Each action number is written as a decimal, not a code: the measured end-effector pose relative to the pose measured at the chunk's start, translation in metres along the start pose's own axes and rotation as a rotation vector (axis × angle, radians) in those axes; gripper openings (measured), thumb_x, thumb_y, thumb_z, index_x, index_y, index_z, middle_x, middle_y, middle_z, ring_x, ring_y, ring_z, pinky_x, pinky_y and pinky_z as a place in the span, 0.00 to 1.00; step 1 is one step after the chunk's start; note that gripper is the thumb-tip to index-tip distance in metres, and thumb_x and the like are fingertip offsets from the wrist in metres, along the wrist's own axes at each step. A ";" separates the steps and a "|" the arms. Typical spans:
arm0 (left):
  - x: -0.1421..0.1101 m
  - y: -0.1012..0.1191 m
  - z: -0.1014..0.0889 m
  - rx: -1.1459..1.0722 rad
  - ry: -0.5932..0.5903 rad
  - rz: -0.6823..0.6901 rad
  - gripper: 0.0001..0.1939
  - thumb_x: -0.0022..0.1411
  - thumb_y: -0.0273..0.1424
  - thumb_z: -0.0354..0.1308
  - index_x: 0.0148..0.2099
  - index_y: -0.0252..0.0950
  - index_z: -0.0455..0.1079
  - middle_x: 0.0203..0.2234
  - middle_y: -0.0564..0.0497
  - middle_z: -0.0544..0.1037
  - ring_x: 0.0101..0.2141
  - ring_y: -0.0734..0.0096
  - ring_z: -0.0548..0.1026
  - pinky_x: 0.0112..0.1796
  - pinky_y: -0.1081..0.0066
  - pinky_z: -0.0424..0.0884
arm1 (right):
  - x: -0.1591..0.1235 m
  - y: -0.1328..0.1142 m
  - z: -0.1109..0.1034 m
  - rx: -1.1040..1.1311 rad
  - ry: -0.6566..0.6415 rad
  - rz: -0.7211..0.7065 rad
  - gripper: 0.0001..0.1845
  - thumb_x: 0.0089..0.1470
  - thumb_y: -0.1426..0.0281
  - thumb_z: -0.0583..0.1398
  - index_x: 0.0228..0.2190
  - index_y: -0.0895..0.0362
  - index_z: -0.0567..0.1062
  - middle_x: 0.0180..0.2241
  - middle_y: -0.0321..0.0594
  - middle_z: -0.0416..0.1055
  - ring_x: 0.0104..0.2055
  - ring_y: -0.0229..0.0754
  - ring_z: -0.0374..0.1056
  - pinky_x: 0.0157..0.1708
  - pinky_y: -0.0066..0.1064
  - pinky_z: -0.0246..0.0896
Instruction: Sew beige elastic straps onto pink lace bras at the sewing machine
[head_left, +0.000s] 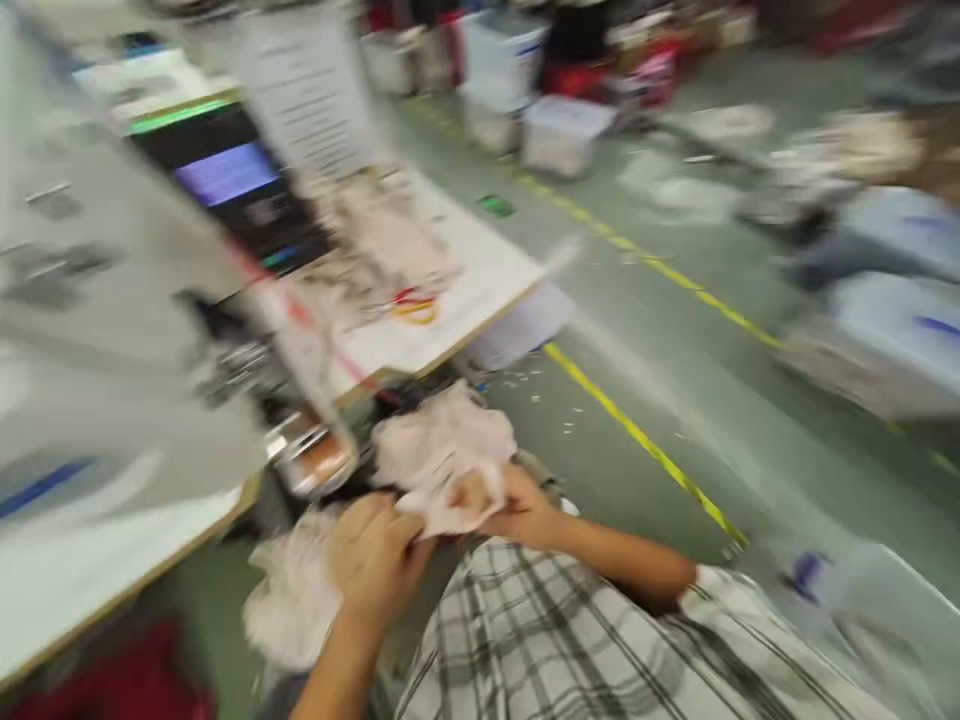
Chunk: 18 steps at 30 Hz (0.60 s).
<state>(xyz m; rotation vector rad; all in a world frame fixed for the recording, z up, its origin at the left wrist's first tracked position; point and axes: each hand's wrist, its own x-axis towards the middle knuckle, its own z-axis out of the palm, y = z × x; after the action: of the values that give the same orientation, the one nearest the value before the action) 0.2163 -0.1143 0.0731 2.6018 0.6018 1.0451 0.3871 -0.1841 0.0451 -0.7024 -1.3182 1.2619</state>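
Observation:
A pale pink piece of cloth [442,435] is stretched between my two hands, just in front of the sewing machine's metal end [307,450]. My left hand [375,555] is closed on its near left edge. On the other side my right hand [525,510] pinches its right edge, with some fingertips behind a fold. More pale, bunched cloth [289,590] hangs to the left of my left hand. Motion blur hides the fine detail of the cloth and fingertips.
Scissors [416,305] with red and yellow handles lie on the white table [487,295], beside heaped pale cloth [390,225]. A control panel [229,175] and a printed sheet [300,90] stand behind. Plastic bins [566,135] and yellow tape lines [637,425] are on the green floor.

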 end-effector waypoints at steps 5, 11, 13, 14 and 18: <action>-0.047 0.001 -0.042 0.322 0.159 -0.057 0.08 0.68 0.28 0.54 0.33 0.40 0.65 0.17 0.57 0.70 0.23 0.71 0.69 0.31 0.70 0.70 | 0.016 0.046 0.015 -0.046 -0.026 -0.207 0.07 0.60 0.63 0.62 0.32 0.53 0.75 0.29 0.38 0.73 0.43 0.42 0.76 0.48 0.37 0.72; -0.056 -0.002 -0.046 0.343 0.165 -0.028 0.07 0.65 0.24 0.54 0.34 0.40 0.66 0.18 0.56 0.73 0.22 0.72 0.68 0.32 0.70 0.72 | 0.016 0.047 0.020 -0.114 -0.103 -0.277 0.02 0.60 0.67 0.63 0.35 0.52 0.75 0.27 0.35 0.72 0.43 0.40 0.76 0.50 0.35 0.72; -0.060 -0.004 -0.047 0.358 0.169 -0.015 0.07 0.64 0.23 0.54 0.34 0.40 0.66 0.18 0.56 0.73 0.22 0.72 0.68 0.32 0.70 0.73 | 0.018 0.050 0.021 -0.133 -0.115 -0.278 0.01 0.59 0.68 0.62 0.35 0.52 0.75 0.27 0.35 0.72 0.42 0.40 0.76 0.49 0.35 0.72; -0.061 -0.005 -0.048 0.367 0.171 -0.010 0.07 0.63 0.23 0.55 0.34 0.40 0.66 0.18 0.57 0.72 0.21 0.72 0.68 0.32 0.70 0.73 | 0.018 0.051 0.021 -0.146 -0.123 -0.277 0.01 0.59 0.68 0.62 0.34 0.52 0.75 0.27 0.35 0.73 0.42 0.40 0.77 0.48 0.36 0.73; -0.063 -0.008 -0.048 0.351 0.171 0.011 0.07 0.63 0.23 0.55 0.35 0.40 0.68 0.18 0.57 0.72 0.22 0.73 0.68 0.32 0.69 0.73 | 0.019 0.055 0.020 -0.165 -0.136 -0.263 0.03 0.59 0.68 0.62 0.33 0.53 0.74 0.27 0.35 0.73 0.42 0.41 0.77 0.49 0.36 0.72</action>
<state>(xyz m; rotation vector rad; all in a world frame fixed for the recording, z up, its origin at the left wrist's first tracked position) 0.1389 -0.1319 0.0665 2.8294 0.8833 1.2760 0.3497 -0.1582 0.0038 -0.5427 -1.5845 1.0103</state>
